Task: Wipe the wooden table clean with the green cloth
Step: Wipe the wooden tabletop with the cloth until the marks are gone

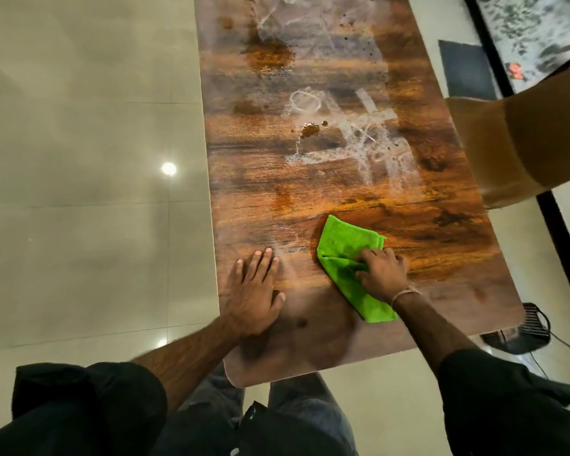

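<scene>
The right hand (pixel 380 274) clutched the cloth (pixel 346 240) to scrub the near table (pixel 441 251); the left hand (pixel 255 291) lay flat and open, likely bracing.

Nothing readable here tbh. The table (pixel 260 192) has some white smeared marks (pixel 359 139) on it, loops and crossing lines, but they don't form any letters or numbers I can make out. No labels, brands or signs legible anywhere else either.
</scene>
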